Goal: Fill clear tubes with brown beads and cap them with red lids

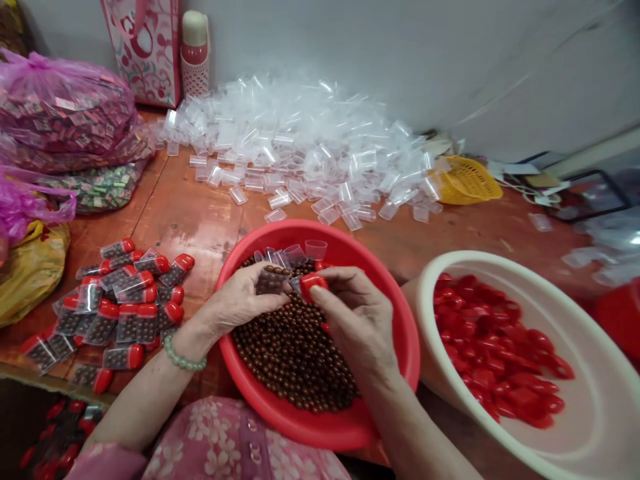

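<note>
Over a red basin [400, 373] of round brown balls [300, 360], my two hands are close together. Between the thumb and fingers of my left hand [245, 293] is a clear plastic container [273, 281] with brown balls in it. My right hand [357, 313] pinches a red cap [313, 285] beside the container's open end; whether the two touch I cannot tell. Several empty clear containers [316, 250] stand at the far inside edge of the basin. A green bead bracelet [184, 357] is round my left wrist.
Capped, filled containers [135, 287] lie piled at the left. A heap of clear empty containers [300, 147] spreads along the wall. Red caps [485, 353] fill part of a white basin [595, 400] at right. Pink bags [65, 107], a flask [195, 53] and a yellow basket [467, 180] stand farther back.
</note>
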`<state>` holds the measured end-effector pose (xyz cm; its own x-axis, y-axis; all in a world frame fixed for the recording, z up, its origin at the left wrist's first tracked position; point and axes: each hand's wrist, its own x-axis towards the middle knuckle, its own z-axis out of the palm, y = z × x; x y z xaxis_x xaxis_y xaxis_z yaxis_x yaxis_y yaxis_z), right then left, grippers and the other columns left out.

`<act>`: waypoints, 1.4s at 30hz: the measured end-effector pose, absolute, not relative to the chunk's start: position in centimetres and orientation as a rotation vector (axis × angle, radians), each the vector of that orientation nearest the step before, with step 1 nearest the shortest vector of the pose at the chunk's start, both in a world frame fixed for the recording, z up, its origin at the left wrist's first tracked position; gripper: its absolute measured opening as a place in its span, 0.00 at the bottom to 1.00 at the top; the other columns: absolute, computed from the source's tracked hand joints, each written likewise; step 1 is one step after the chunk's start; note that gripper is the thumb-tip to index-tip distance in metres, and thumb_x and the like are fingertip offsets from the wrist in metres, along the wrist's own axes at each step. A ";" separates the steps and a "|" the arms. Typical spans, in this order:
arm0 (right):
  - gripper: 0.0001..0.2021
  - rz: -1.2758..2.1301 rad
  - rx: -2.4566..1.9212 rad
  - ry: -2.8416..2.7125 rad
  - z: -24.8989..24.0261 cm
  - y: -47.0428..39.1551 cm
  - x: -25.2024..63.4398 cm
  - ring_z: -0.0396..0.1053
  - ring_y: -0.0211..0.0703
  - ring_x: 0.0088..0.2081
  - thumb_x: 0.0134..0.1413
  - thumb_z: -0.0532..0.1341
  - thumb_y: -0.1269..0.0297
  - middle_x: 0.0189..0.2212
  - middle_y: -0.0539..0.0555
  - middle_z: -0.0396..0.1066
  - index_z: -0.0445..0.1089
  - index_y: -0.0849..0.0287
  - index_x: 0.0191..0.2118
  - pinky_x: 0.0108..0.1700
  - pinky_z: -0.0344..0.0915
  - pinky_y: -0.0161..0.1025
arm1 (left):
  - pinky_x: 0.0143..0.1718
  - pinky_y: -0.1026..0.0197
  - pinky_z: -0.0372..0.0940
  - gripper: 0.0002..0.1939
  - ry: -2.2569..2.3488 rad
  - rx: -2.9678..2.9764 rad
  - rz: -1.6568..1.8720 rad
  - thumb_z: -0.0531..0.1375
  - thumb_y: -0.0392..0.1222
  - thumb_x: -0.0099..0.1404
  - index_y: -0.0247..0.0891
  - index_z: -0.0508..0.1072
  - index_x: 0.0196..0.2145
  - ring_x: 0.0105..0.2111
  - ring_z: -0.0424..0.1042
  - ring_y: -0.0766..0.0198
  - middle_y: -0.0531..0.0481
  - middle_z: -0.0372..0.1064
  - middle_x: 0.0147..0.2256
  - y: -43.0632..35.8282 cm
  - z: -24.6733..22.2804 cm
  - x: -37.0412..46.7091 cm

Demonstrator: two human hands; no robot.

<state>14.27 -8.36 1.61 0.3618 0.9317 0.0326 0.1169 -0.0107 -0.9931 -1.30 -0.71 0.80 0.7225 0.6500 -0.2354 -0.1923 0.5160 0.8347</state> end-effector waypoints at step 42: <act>0.07 0.850 -1.324 -1.481 3.7 -3.8 15.4 0.75 0.43 0.37 0.53 0.66 0.65 0.35 0.51 0.78 0.78 0.51 0.38 0.42 0.72 0.43 | 0.38 0.64 0.67 0.17 0.364 0.687 0.324 0.69 0.43 0.55 0.32 0.75 0.40 0.35 0.75 0.64 0.43 0.76 0.37 0.4 0.3 -2.0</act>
